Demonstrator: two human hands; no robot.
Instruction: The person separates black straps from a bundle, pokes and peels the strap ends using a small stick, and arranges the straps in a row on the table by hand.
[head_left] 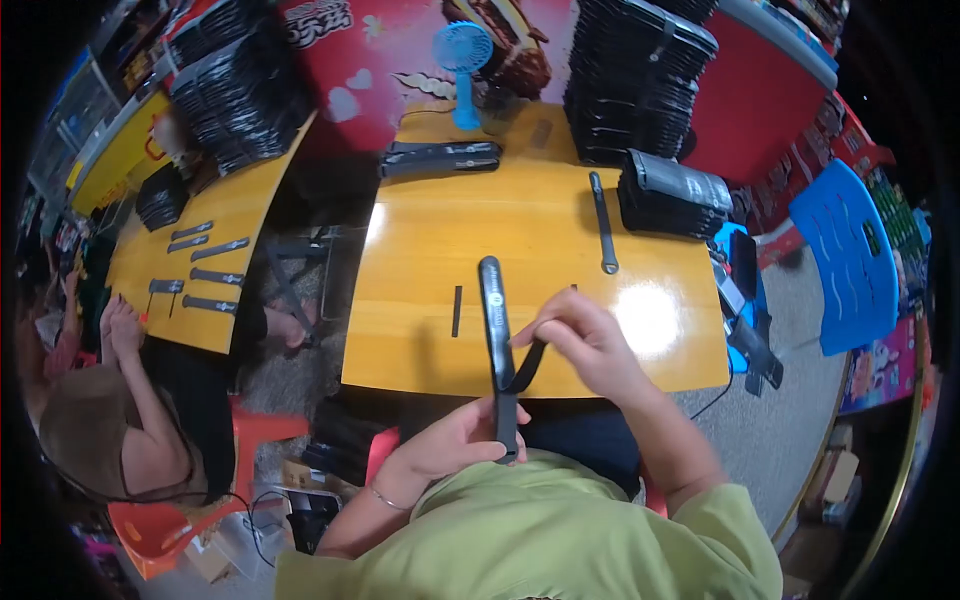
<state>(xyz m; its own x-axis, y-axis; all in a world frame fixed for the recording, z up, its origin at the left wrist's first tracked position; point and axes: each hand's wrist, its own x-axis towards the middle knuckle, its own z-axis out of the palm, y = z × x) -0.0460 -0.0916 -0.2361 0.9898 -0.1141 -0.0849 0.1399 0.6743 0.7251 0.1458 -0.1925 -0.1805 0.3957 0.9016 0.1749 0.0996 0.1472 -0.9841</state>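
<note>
My left hand (465, 436), with a bracelet at the wrist, grips the lower end of a black strap (495, 310) that has pale lettering and stands over the near table edge. My right hand (580, 335) pinches a thinner black band that curves away from the strap's lower part. On the wooden table (430, 240) a short dark strip (457, 311) lies left of the strap. Farther back on the right lies another black strap (603, 222) with a rounded end.
Black bundles (440, 157) and a blue fan (463, 75) stand at the back. Tall black stacks (635, 80) and a smaller stack (675, 195) are on the right. A co-worker (150, 430) sits at the left table (215, 265). A blue chair (845, 255) stands right.
</note>
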